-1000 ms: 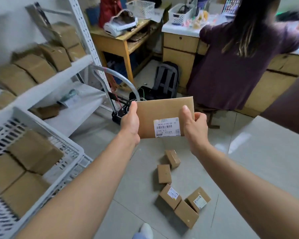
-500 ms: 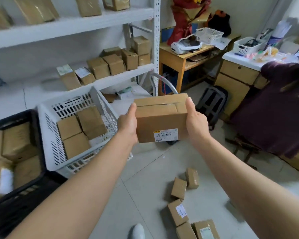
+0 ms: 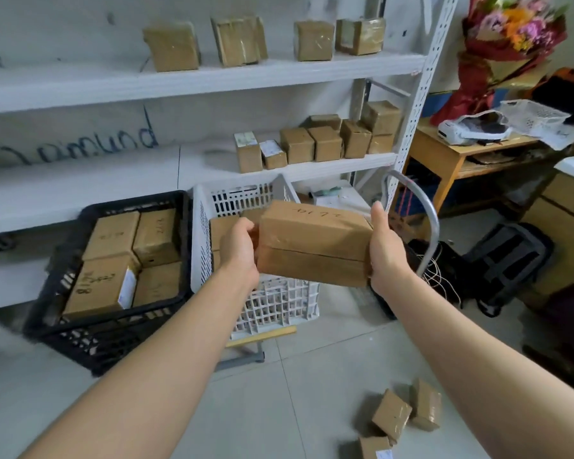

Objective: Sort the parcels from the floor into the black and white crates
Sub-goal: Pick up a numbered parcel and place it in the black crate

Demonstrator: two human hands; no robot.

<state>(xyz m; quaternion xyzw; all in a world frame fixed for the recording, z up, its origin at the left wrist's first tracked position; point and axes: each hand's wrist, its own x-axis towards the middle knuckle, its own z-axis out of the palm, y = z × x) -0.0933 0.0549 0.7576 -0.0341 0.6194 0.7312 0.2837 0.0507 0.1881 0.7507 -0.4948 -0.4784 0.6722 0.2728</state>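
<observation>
Brown cardboard parcel (image 3: 314, 243) was held in the air, long side level, handwritten marks on its top face. It sat between the two hands, each clamped on one short end. Left hand (image 3: 241, 250) gripped the left end, fingers curled round the edge. Right hand (image 3: 386, 251) gripped the right end, thumb upright along the side; its fingers were hidden behind the parcel. The hands were apart, with the full length of the parcel between them.

In the view the parcel covered the right part of the white crate's (image 3: 272, 306) open top. Whether it was directly above the crate or nearer the camera could not be told. A few brown boxes showed inside the crate behind the left hand.

Black crate (image 3: 126, 313) stood just left of the white one, touching or nearly so. It was packed with brown boxes, some with writing on them.

Small parcels (image 3: 391, 415) lay in a loose cluster on the tiled floor (image 3: 295, 409), lower right, well apart from both crates.

Behind the crates stood a white shelf (image 3: 212, 77) with rows of boxes (image 3: 297, 145) on two levels. A curved metal handle (image 3: 429, 220) rose just right of the right hand. Further right were a dark backpack (image 3: 507, 260) on the floor, a wooden surface (image 3: 444, 150), and a wrapped bouquet (image 3: 511, 38).
</observation>
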